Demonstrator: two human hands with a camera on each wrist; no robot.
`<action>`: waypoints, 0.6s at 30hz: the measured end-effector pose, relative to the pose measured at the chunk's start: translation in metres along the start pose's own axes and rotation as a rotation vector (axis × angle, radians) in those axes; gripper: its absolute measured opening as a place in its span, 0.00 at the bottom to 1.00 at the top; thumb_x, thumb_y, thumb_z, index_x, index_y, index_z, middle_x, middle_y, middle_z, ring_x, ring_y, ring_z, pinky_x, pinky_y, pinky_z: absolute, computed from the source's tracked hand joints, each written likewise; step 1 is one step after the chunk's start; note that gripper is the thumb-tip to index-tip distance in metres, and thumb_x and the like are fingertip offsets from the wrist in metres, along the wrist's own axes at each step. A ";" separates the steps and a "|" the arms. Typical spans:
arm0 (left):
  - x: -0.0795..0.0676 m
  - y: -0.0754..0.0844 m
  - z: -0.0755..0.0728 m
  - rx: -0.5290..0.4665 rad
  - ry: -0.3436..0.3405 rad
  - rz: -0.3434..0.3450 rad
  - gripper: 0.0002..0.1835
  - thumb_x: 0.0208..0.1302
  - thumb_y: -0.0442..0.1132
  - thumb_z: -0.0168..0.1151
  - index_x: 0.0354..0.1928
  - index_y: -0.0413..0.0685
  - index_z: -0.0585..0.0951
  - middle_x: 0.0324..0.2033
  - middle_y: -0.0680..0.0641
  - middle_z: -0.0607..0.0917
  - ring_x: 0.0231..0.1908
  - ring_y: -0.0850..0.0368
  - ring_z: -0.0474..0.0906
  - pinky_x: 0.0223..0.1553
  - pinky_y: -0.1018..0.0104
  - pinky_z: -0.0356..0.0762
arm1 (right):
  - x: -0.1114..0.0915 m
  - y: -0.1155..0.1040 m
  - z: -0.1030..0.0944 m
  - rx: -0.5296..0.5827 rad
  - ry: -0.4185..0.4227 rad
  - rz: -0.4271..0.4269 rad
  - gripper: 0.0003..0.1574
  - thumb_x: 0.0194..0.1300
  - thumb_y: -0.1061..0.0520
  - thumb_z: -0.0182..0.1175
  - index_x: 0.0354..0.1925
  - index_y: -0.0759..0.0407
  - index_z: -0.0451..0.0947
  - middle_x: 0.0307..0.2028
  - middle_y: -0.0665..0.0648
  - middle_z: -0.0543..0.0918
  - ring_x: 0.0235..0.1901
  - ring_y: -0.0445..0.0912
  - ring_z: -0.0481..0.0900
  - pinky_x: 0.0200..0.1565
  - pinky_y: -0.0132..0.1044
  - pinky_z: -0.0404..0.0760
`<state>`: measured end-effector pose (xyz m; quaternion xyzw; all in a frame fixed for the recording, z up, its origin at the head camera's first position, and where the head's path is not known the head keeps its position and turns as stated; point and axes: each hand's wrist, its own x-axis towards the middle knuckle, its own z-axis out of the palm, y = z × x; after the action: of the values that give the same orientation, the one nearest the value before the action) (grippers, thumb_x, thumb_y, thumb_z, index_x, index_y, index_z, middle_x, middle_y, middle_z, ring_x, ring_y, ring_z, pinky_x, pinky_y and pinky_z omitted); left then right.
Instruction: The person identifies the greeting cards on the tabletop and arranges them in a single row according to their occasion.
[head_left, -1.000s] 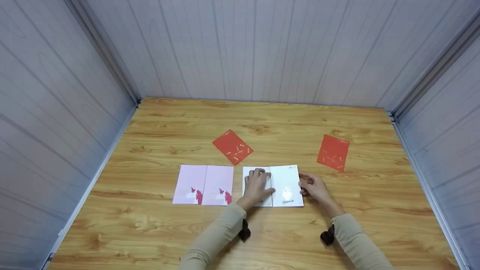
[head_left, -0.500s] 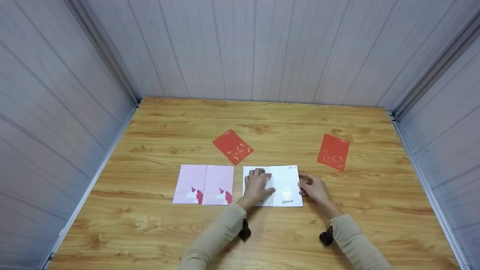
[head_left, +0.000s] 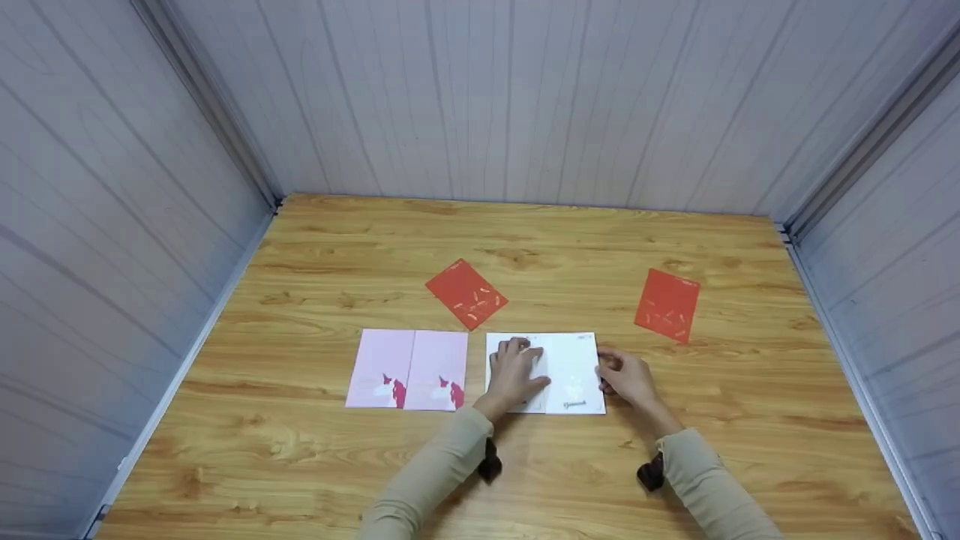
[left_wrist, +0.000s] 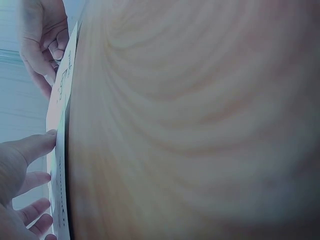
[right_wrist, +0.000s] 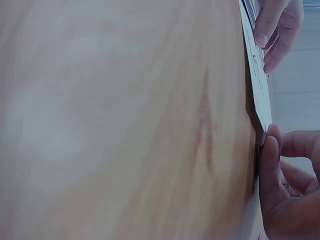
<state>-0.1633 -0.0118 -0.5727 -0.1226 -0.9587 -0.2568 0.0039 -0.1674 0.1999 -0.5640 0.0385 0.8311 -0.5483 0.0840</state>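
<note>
Two white cards with small dark print lie side by side in the head view. My left hand [head_left: 514, 375] rests on the left white card [head_left: 535, 403], fingers spread, with the thumb reaching the seam between the two. At the outer edge of the right white card [head_left: 571, 367], my right hand [head_left: 627, 376] pinches it between thumb and finger. In the right wrist view that card [right_wrist: 259, 85] is tipped up slightly at the pinched end, above the wooden tabletop. The left wrist view has my left fingertips [left_wrist: 44, 205] on the card surface.
Two pink cards [head_left: 381, 356] with unicorn pictures lie edge to edge on the left. Behind the white cards is a tilted red card [head_left: 466, 294]; a second red card [head_left: 667, 305] lies at the right. Pale panels [head_left: 480, 105] wall in the wooden table [head_left: 300, 465].
The right white card has shifted and tilted slightly under my right hand, and the shine on its heart print has faded. My left hand has stayed in place.
</note>
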 end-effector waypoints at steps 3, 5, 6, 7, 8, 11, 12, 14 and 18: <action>0.000 0.000 0.000 -0.005 0.000 0.000 0.26 0.47 0.51 0.66 0.50 0.51 0.77 0.51 0.47 0.68 0.51 0.52 0.58 0.45 0.57 0.57 | 0.000 0.000 0.000 -0.005 -0.001 0.002 0.21 0.55 0.69 0.54 0.50 0.71 0.71 0.21 0.58 0.74 0.15 0.45 0.75 0.19 0.34 0.75; 0.000 0.000 0.000 -0.005 -0.004 -0.001 0.26 0.47 0.51 0.66 0.50 0.51 0.77 0.51 0.47 0.68 0.51 0.52 0.58 0.45 0.57 0.57 | 0.000 0.000 0.000 -0.018 -0.003 0.001 0.22 0.54 0.69 0.54 0.50 0.70 0.71 0.21 0.58 0.73 0.15 0.45 0.75 0.18 0.34 0.74; 0.001 0.000 0.000 -0.006 -0.006 -0.001 0.26 0.47 0.51 0.66 0.50 0.51 0.77 0.51 0.47 0.68 0.51 0.52 0.58 0.45 0.57 0.57 | 0.000 0.000 0.000 -0.031 -0.004 -0.004 0.22 0.54 0.69 0.54 0.50 0.70 0.71 0.20 0.57 0.73 0.15 0.45 0.75 0.18 0.34 0.74; 0.001 0.000 0.000 -0.005 -0.008 0.000 0.26 0.48 0.51 0.66 0.50 0.51 0.77 0.51 0.47 0.68 0.51 0.51 0.58 0.45 0.57 0.57 | 0.000 0.001 0.000 -0.046 -0.003 -0.012 0.22 0.54 0.69 0.55 0.50 0.70 0.72 0.20 0.57 0.73 0.15 0.45 0.74 0.17 0.33 0.73; 0.001 0.000 0.000 -0.005 -0.009 -0.001 0.26 0.48 0.51 0.66 0.50 0.51 0.77 0.51 0.47 0.68 0.51 0.51 0.58 0.45 0.57 0.57 | 0.000 0.001 0.000 -0.062 0.000 -0.022 0.22 0.53 0.69 0.55 0.49 0.69 0.72 0.19 0.56 0.74 0.14 0.44 0.74 0.17 0.33 0.73; 0.001 0.000 0.000 -0.005 -0.010 0.001 0.26 0.47 0.51 0.66 0.50 0.51 0.77 0.51 0.47 0.68 0.51 0.51 0.59 0.46 0.56 0.57 | 0.000 0.002 0.000 -0.114 0.008 -0.054 0.22 0.52 0.69 0.57 0.48 0.69 0.73 0.18 0.55 0.73 0.14 0.44 0.73 0.16 0.32 0.70; 0.001 0.000 0.000 -0.005 -0.009 0.001 0.26 0.47 0.51 0.66 0.50 0.51 0.77 0.51 0.47 0.68 0.51 0.51 0.59 0.46 0.56 0.57 | 0.000 0.002 0.000 -0.127 0.011 -0.063 0.22 0.51 0.69 0.57 0.48 0.68 0.73 0.18 0.54 0.73 0.13 0.44 0.73 0.15 0.32 0.70; 0.001 0.000 0.000 -0.006 -0.006 0.001 0.26 0.47 0.51 0.66 0.50 0.51 0.77 0.50 0.47 0.68 0.51 0.51 0.59 0.46 0.57 0.57 | 0.000 0.002 0.000 -0.136 0.015 -0.069 0.22 0.51 0.69 0.58 0.48 0.68 0.73 0.18 0.54 0.73 0.13 0.44 0.73 0.15 0.32 0.69; 0.001 0.000 0.001 -0.017 -0.001 0.001 0.25 0.48 0.50 0.66 0.50 0.51 0.77 0.50 0.47 0.68 0.51 0.52 0.59 0.46 0.57 0.57 | -0.001 0.002 -0.001 -0.117 0.012 -0.062 0.22 0.51 0.69 0.58 0.48 0.68 0.73 0.18 0.55 0.73 0.13 0.44 0.73 0.16 0.32 0.70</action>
<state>-0.1638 -0.0114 -0.5732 -0.1235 -0.9564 -0.2648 0.0025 -0.1666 0.2015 -0.5654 0.0111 0.8630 -0.5011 0.0639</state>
